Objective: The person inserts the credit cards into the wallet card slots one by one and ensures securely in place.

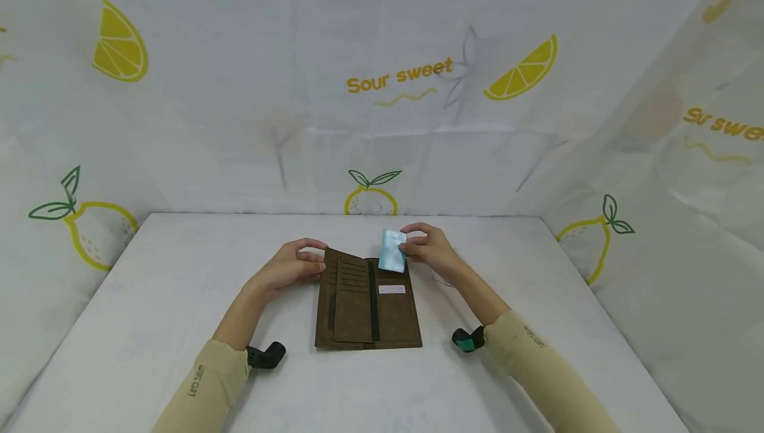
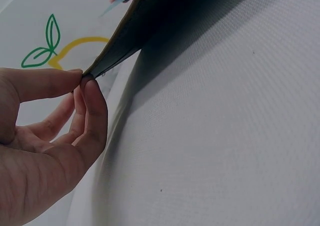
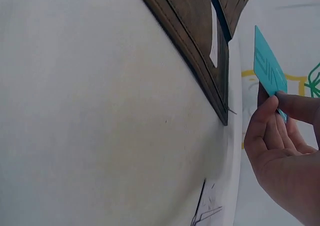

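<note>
Your left hand (image 1: 290, 268) pinches the brown wallet (image 1: 394, 317) by its far-left corner. Your right hand (image 1: 437, 252) grips a blue card (image 1: 390, 252) — raised near the wallet's far-right corner.

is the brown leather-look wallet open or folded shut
Open: the brown, rectangular leather-look wallet shows both inner halves and their card slots, while the left hand pinches its far left corner.

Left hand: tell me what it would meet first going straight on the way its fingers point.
The wallet, whose far left corner the left hand already pinches. Beyond that corner, the card in the right hand looks roughly in line, though depth is unclear.
</note>
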Action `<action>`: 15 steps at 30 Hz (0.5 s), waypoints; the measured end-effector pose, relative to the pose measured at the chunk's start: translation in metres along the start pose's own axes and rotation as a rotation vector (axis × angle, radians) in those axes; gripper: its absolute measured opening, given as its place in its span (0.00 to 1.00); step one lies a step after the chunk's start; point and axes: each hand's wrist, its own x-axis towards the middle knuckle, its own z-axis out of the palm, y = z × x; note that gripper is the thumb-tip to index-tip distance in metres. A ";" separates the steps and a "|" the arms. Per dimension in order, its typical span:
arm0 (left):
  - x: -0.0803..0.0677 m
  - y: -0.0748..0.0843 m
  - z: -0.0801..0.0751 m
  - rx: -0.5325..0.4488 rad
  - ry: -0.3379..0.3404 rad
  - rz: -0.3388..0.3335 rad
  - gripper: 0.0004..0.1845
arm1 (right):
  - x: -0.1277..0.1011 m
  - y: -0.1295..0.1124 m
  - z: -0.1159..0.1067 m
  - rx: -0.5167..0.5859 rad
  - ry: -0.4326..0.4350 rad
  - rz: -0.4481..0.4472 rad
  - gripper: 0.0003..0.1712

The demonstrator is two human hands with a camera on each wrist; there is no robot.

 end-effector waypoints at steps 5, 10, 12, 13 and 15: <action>0.000 0.000 0.000 -0.005 -0.002 -0.003 0.26 | 0.003 -0.004 0.011 0.015 -0.021 -0.024 0.26; 0.000 0.000 0.000 -0.011 -0.002 -0.005 0.26 | 0.005 -0.008 0.022 -0.004 -0.038 -0.049 0.25; 0.000 -0.001 -0.001 -0.016 -0.002 -0.007 0.26 | 0.006 -0.009 0.027 -0.011 -0.045 -0.051 0.25; 0.000 -0.001 -0.001 -0.017 -0.003 -0.008 0.26 | 0.006 -0.010 0.029 -0.010 -0.048 -0.048 0.25; 0.000 -0.001 -0.001 -0.018 -0.006 -0.010 0.26 | 0.005 -0.012 0.032 -0.011 -0.059 -0.048 0.25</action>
